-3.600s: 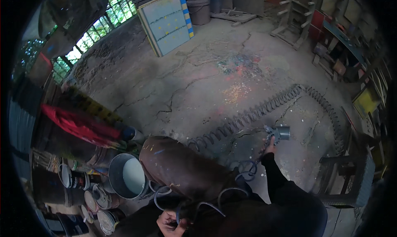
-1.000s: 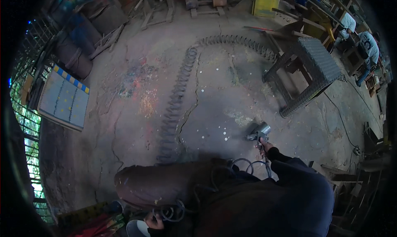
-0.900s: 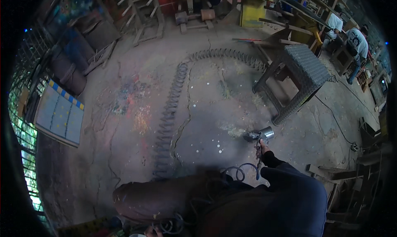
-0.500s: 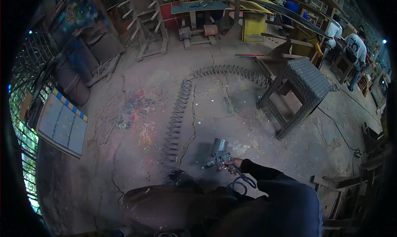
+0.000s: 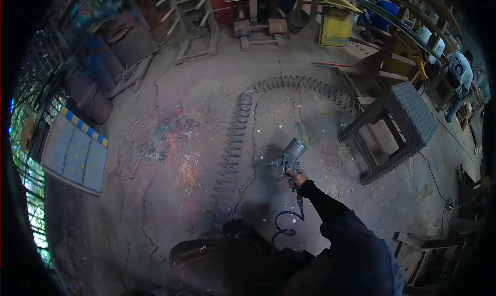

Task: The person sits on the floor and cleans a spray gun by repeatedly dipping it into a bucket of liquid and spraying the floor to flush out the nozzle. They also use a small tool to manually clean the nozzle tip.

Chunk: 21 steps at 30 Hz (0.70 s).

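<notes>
My right hand (image 5: 298,179) is closed round the handle of a metal spray gun (image 5: 293,151), held out over the floor ahead of my legs. The gun's round silver cup sits on top, tilted to the right, and its nozzle points left. From the handle's lower end a thin dark hose (image 5: 279,224) drops in a loop toward my legs. The grey coiled air hose (image 5: 235,141) lies on the floor to the left of the gun. A dark woven stool (image 5: 408,107) stands to the right, apart from my hand. My left hand does not show.
A paint-splashed concrete floor (image 5: 175,135) with cracks spreads ahead. A pale board (image 5: 77,154) leans at the left by a mesh wall. Wooden racks (image 5: 187,32) and a yellow panel (image 5: 335,27) stand at the back. Another person (image 5: 459,71) works at the far right.
My right hand has carried the spray gun forward and slightly right, with the arm stretching out and the thin hose pulled into a longer loop. The view has shifted slightly, too.
</notes>
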Each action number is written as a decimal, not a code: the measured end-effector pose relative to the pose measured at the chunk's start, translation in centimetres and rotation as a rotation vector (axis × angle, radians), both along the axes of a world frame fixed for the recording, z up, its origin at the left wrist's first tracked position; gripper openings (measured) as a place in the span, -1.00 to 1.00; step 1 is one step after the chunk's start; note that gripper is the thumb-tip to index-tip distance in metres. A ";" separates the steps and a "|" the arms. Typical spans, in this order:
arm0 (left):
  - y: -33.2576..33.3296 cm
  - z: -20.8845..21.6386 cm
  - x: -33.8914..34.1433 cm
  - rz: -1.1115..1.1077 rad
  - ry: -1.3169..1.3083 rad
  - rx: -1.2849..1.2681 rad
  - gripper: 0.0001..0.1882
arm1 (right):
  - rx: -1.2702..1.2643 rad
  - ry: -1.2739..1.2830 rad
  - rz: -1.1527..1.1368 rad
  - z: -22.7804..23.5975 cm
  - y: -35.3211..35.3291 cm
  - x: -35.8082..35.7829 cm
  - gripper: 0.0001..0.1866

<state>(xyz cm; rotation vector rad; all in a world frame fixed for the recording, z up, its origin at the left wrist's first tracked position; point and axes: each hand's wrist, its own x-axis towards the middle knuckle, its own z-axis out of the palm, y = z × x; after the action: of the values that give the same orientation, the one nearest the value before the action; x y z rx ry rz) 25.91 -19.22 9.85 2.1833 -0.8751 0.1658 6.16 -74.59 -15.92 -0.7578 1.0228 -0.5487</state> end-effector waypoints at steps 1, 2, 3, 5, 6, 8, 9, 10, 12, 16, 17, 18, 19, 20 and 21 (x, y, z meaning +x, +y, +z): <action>-0.2 -0.2 0.3 0.008 -0.013 0.004 -0.85 | -0.013 0.014 -0.038 -0.3 -0.8 0.1 -0.65; -0.3 -0.1 0.8 0.010 -0.031 0.013 -0.86 | -0.034 0.152 -0.085 0.0 -0.9 0.6 -0.58; -0.6 -0.2 1.3 0.010 -0.045 0.017 -0.87 | -0.032 0.160 -0.103 -0.5 -1.8 0.2 -0.57; -0.4 -1.2 2.2 0.011 -0.098 0.018 -0.90 | -0.020 0.171 -0.125 -2.1 -3.4 -0.2 -0.56; -0.1 -1.3 2.5 0.025 -0.133 0.026 -0.91 | -0.027 0.139 -0.104 -2.2 -3.9 0.2 -0.55; -0.2 0.2 2.7 -0.001 -0.095 0.098 -0.88 | -0.026 0.199 -0.148 -3.7 -5.4 0.6 -0.59; -1.4 1.4 2.6 0.005 -0.049 0.107 -0.87 | -0.025 0.227 -0.150 -3.2 -5.9 2.1 -0.62; -2.5 2.3 2.7 0.024 -0.017 0.106 -0.85 | -0.046 0.243 -0.254 -2.4 -6.2 2.8 -0.62; -4.8 3.9 3.3 0.031 0.027 0.109 -0.82 | -0.097 0.148 -0.422 -4.3 -8.5 2.5 -0.62; -7.4 5.4 3.8 0.082 0.083 0.118 -0.75 | -0.200 0.152 -0.520 -5.5 -15.2 3.3 -0.64; -8.0 5.8 3.7 0.098 0.094 0.124 -0.73 | -0.189 0.131 -0.530 -5.0 -16.6 4.0 -0.65; -8.5 6.3 3.6 0.114 0.107 0.126 -0.71 | -0.182 0.126 -0.597 -3.6 -17.5 5.1 -0.65; -9.2 6.6 3.6 0.133 0.119 0.132 -0.69 | -0.177 0.121 -0.665 -2.3 -18.6 6.3 -0.65; -9.8 7.0 3.7 0.148 0.132 0.137 -0.67 | -0.203 0.077 -0.715 -2.0 -20.1 6.9 -0.64; -10.3 7.4 3.7 0.165 0.143 0.145 -0.65 | -0.226 0.030 -0.761 -1.9 -21.7 7.6 -0.64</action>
<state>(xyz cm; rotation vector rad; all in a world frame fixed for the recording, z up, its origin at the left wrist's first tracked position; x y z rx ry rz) 29.58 -29.55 17.30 2.3700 -0.6447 0.0256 13.73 -96.29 -17.80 -0.5532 1.2851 -1.3255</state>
